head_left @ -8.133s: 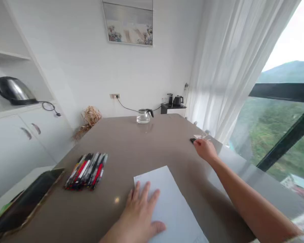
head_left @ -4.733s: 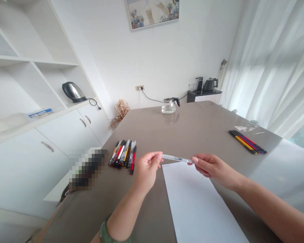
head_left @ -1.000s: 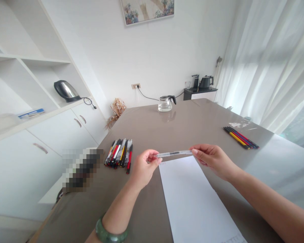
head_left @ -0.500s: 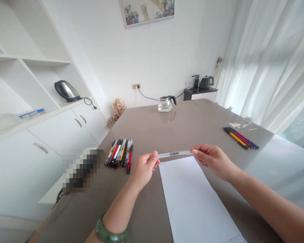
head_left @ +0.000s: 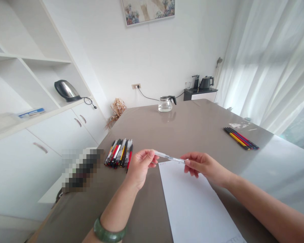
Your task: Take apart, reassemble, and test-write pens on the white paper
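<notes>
A clear, whitish pen (head_left: 169, 157) is stretched between my two hands above the top end of a white sheet of paper (head_left: 190, 199). My left hand (head_left: 143, 165) pinches its left end between thumb and fingers. My right hand (head_left: 202, 165) grips the right end, which sits slightly lower. Whether the pen's parts are joined or separated I cannot tell. Small reddish marks show at the sheet's top left corner, and faint writing at its near end. Left of my left hand lies a bundle of mixed pens (head_left: 118, 153), partly covered by that hand.
Several dark, yellow, red and blue pens (head_left: 240, 137) lie side by side at the table's right. A glass pot (head_left: 165, 104) with clear liquid stands at the far edge of the brown table (head_left: 142, 128). White cabinets (head_left: 58, 131) line the left side.
My right hand has moved left and slightly down, closer to my left hand. The visible span of pen between them is shorter and now slopes down to the right.
</notes>
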`<state>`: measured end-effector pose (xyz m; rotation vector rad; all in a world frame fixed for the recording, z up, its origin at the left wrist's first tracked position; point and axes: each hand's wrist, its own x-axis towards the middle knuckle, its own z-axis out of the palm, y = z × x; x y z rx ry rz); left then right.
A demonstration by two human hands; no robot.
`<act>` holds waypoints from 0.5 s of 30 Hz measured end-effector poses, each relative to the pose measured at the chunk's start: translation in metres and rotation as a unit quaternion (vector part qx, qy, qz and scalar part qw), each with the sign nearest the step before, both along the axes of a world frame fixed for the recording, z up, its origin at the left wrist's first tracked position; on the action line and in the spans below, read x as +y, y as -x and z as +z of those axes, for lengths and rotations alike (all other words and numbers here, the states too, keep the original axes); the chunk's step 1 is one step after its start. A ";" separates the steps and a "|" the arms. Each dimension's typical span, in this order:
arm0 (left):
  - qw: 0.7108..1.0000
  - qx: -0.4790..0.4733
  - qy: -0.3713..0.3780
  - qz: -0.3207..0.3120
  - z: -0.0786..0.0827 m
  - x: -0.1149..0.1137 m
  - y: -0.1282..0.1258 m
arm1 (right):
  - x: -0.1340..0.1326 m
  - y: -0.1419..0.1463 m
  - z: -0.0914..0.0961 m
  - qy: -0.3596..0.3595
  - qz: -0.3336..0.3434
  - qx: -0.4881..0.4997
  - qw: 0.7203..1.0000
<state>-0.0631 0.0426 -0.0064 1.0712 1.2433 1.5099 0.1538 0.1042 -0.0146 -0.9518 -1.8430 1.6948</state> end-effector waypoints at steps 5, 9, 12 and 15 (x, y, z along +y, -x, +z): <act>1.000 -0.011 -0.009 -0.001 0.001 -0.002 -0.003 | -0.012 0.009 -0.005 0.001 0.081 -0.003 0.997; 0.999 0.011 0.006 -0.053 0.000 -0.005 -0.012 | -0.021 0.014 -0.004 0.007 0.098 0.011 0.995; 0.995 0.022 0.009 -0.102 0.000 -0.007 -0.020 | -0.026 0.018 -0.002 0.006 0.108 0.005 0.994; 0.992 0.017 0.000 -0.125 -0.001 -0.008 -0.023 | -0.027 0.021 -0.002 -0.018 0.111 -0.015 0.994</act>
